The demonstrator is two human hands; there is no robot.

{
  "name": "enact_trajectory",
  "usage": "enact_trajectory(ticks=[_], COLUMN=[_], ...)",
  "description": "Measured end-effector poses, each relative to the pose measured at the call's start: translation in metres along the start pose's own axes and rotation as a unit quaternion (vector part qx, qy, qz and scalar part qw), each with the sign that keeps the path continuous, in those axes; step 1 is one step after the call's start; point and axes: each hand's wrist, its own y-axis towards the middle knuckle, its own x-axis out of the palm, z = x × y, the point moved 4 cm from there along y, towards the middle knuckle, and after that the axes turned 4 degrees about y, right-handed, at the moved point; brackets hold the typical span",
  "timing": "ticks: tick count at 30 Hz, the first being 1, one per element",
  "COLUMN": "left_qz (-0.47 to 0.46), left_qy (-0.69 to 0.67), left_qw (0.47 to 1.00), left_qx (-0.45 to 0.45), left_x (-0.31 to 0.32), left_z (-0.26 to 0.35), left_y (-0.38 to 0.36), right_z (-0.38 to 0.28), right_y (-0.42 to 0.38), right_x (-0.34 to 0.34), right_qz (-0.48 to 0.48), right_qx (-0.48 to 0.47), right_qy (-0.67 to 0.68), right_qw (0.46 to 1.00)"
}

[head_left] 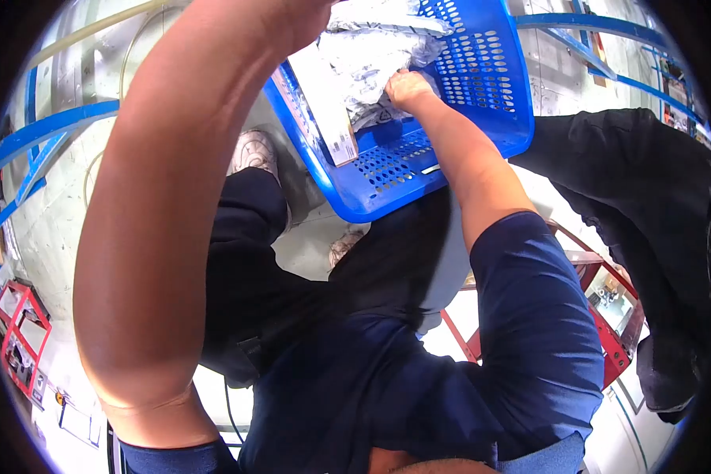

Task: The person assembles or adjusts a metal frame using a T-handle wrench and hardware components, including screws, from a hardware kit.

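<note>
My right hand point(409, 88) reaches into a blue perforated plastic basket point(426, 186), its fingers closed on crumpled white plastic wrapping point(371, 67) with dark print. A long, flat white box point(336, 130) with a label at its near end leans along the basket's left wall, next to the wrapping. My left forearm fills the left side of the view. At the top edge, near the basket's far left side, only the wrist and part of my left hand point(308, 24) show; its fingers are out of view.
Blue metal rails point(55, 130) run along the left, and more blue rails point(600, 28) stand at the upper right. A red metal frame point(612, 347) is behind my right arm, another red rack point(25, 340) at far left. Black fabric point(640, 182) is at right. Shoes point(254, 150) show below the basket.
</note>
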Motion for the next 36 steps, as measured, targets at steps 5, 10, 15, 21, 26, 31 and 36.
enact_trajectory(ticks=[5,10,15,21,26,31,36], left_qz=[-0.042,-0.109,-0.05,-0.021,-0.151,-0.11,-0.009], left_qy=[-0.043,-0.057,0.072,0.152,0.109,0.142,0.232], left_qw=[0.998,0.992,0.996,0.986,0.977,0.974,0.972], left_qx=[0.012,-0.001,-0.026,-0.071,-0.099,-0.14,0.028], left_x=[-0.005,-0.008,-0.004,0.005,-0.005,-0.002,-0.013], left_z=[-0.004,-0.026,-0.053,-0.079,-0.084,-0.088,-0.079], left_y=[0.005,0.028,0.035,0.046,0.051,0.042,0.05], right_z=[0.02,0.04,0.051,0.007,-0.026,-0.036,-0.045], right_y=[-0.016,-0.07,-0.098,-0.124,-0.127,-0.136,-0.167], right_x=[-0.027,-0.08,-0.133,-0.177,-0.18,-0.187,-0.19], right_qz=[-0.04,-0.078,0.007,0.183,0.203,0.231,0.383], right_qx=[-0.064,-0.033,-0.061,-0.122,-0.136,-0.105,0.049], right_qy=[0.121,0.511,0.773,0.897,0.928,0.935,0.714], right_qw=[0.99,0.856,0.632,0.384,0.282,0.247,0.585])
